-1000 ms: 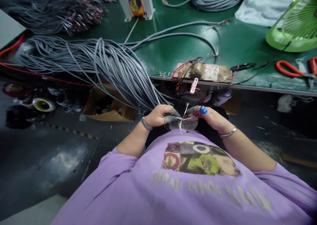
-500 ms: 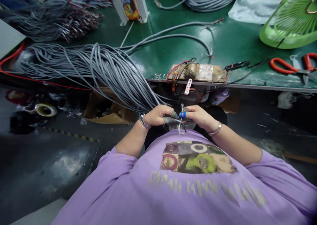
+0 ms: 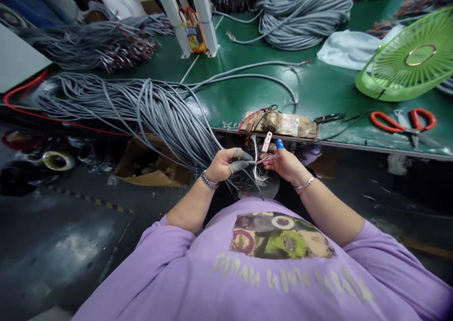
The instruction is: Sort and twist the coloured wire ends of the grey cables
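Note:
My left hand (image 3: 226,164), with grey covers on its thumb and forefinger, pinches the end of a grey cable (image 3: 251,162) in front of my body. Thin red and pale inner wires (image 3: 269,159) fan out of the cable's end toward the right. My right hand (image 3: 288,165) has its blue-capped thumb raised away from the fingers, and the wires lie across those fingers. White filler strands (image 3: 259,174) stick up and hang down beside the cable end. A long bundle of grey cables (image 3: 155,104) runs from the bench down to my left hand.
On the green bench (image 3: 244,97) lie a taped wooden block (image 3: 283,123) with a pink tag (image 3: 267,142), red-handled scissors (image 3: 417,120) and a cable coil (image 3: 304,14). A green fan (image 3: 406,59) stands at right. Below the bench is a cardboard box (image 3: 155,170).
My right thumb has lifted off the cable end and that hand has opened. The coloured wires and white strands now show spread apart. The view has shifted so the bench sits lower.

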Tool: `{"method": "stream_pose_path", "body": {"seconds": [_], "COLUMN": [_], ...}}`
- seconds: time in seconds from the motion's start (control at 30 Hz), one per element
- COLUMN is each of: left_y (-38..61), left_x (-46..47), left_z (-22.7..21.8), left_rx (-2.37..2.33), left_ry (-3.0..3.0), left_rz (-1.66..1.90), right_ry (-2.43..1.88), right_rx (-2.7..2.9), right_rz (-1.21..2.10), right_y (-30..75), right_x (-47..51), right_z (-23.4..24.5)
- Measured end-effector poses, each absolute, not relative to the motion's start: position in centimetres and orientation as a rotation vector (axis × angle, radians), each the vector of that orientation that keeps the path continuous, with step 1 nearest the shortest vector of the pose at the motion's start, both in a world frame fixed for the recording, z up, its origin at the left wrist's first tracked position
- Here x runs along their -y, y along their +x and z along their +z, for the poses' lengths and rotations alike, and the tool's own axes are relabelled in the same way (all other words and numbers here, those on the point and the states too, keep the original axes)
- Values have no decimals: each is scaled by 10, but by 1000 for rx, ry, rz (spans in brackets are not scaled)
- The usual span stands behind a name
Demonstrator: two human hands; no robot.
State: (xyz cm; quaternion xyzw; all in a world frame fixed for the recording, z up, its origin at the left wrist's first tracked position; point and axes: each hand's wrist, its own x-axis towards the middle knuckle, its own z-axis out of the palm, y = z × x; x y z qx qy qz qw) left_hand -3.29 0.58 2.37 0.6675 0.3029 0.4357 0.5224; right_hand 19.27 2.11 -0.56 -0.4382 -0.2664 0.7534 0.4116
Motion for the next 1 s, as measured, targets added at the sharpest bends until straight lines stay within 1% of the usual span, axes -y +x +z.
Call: {"method": "stream_pose_path", "body": {"seconds": [0.1, 0.27, 0.33, 0.37, 0.5, 0.53, 0.57, 0.67, 0.73, 0.9, 1.0], "left_y": [-26, -19, -17, -15, -12, -12, -12, -13, -14, -13, -12], "left_x": [-15, -25, -27, -28, -30, -31, -31, -30, -30, -33, -36], "left_z": [27, 22, 19, 17, 15, 15, 14, 15, 16, 16, 14], "left_rx": [-746, -752, -750, -751, -756, -756, -755, -753, -742, -719, -716], "left_ry": [1534, 1444, 1436, 1437, 1441, 1441, 1443, 1461, 1470, 1491, 1512], "left_rz": [1050, 1067, 1087, 1094, 1089, 1085, 1082, 1071, 1055, 1013, 977], "right_ry": [-1027, -973, -982, -974, -894, -890, -904, -1000, -1028, -947, -900], "right_rx": [815, 892, 839, 808, 788, 795, 799, 823, 834, 674, 554], "right_rz": [1890, 1508, 1423, 1452, 1828, 1857, 1811, 1462, 1363, 1699, 1746], "right_y": [185, 177, 173, 172, 171, 171, 172, 173, 172, 166, 164], "right_x": [-31, -34, -32, -32, -31, -31, -31, -32, -33, -36, -38], "right_z": [-2, -12, -15, -15, -6, -4, -2, -4, -7, -4, 1]}}
